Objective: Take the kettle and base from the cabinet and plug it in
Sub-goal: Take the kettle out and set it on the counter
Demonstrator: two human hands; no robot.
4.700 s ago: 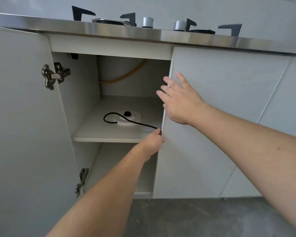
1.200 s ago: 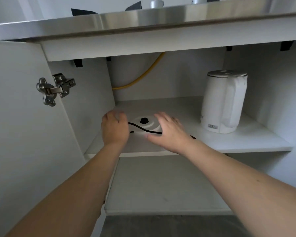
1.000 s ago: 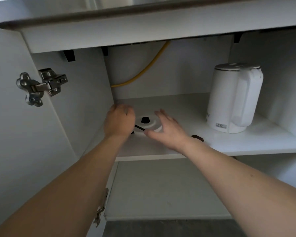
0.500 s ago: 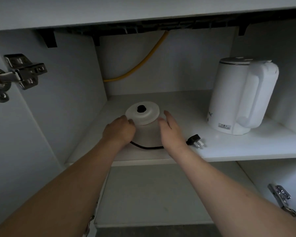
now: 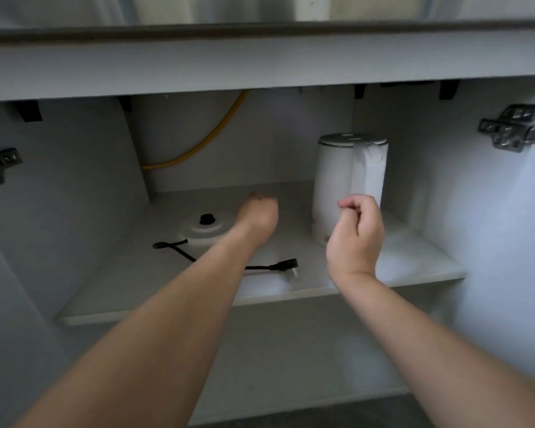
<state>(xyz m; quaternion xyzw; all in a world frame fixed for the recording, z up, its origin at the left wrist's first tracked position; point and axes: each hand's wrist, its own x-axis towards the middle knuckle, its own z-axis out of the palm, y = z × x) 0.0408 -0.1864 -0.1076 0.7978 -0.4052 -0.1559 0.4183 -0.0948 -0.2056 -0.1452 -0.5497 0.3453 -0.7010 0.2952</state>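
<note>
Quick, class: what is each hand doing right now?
Left hand: reaching into the cabinet, fingers hidden, cannot be told.
Right hand: fingers loosely curled, holding nothing.

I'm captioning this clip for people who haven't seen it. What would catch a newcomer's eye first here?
Two bare forearms reaching into an open cabinet. The left hand is over the shelf beside the round kettle base, and the right hand is loosely curled in front of the white kettle at the right. The base's black cord and plug trail across the shelf front, and a yellow hose curves down the back wall.
</note>
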